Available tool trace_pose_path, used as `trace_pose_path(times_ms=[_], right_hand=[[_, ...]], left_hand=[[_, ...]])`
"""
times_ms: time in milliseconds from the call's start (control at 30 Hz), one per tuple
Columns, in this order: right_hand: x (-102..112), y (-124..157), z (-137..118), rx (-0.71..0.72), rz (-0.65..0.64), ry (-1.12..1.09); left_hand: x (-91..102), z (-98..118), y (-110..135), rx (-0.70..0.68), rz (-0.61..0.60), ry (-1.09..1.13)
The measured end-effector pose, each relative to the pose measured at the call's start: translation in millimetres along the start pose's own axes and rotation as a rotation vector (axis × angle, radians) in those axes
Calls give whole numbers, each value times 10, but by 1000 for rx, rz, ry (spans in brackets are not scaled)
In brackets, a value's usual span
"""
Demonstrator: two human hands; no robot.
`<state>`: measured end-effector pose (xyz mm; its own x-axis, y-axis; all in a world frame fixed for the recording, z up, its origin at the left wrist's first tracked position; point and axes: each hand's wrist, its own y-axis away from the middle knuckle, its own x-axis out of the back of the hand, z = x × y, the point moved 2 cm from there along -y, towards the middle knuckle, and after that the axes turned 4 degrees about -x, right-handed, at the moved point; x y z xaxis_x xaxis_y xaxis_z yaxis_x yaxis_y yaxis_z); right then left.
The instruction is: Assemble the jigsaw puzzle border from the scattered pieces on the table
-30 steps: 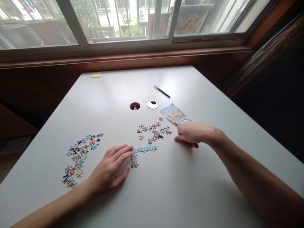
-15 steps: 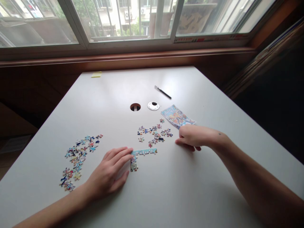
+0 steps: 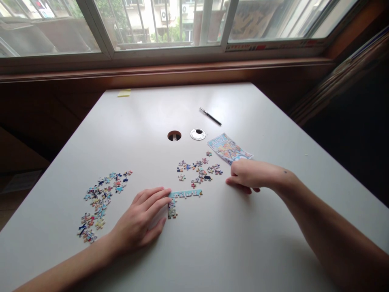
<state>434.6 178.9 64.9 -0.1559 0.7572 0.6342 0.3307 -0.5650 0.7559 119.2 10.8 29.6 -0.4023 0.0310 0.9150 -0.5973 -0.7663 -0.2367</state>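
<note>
My left hand (image 3: 142, 217) lies on the table with fingers stretched out. Its fingertips touch the upper left corner of a joined jigsaw strip (image 3: 187, 194), an L shape with a light blue top row and a short left side. My right hand (image 3: 249, 174) is closed, its fingers curled down over the tabletop; whatever is in them, if anything, is hidden. It covers the near edge of a colourful picture sheet (image 3: 226, 146). Between the hands, beyond the strip, lie several loose jigsaw pieces (image 3: 201, 173). A larger heap of jigsaw pieces (image 3: 101, 198) spreads left of my left hand.
A black pen (image 3: 210, 116) lies farther back on the white table (image 3: 146, 117). Near the middle are a round cable hole (image 3: 174, 136) and a silver ring-shaped cover (image 3: 197, 134). A yellow sticky note (image 3: 124, 93) is at the far left edge, below the window.
The view has shifted very slightly. Both hands, the strip and the loose pieces stay where they were on the table.
</note>
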Motion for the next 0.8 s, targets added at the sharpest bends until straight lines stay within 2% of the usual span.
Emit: trace_pose_path(times_ms=[800], right_hand=[[12, 16, -18, -15, -18, 14]], left_hand=[[40, 30, -43, 22, 3, 32]])
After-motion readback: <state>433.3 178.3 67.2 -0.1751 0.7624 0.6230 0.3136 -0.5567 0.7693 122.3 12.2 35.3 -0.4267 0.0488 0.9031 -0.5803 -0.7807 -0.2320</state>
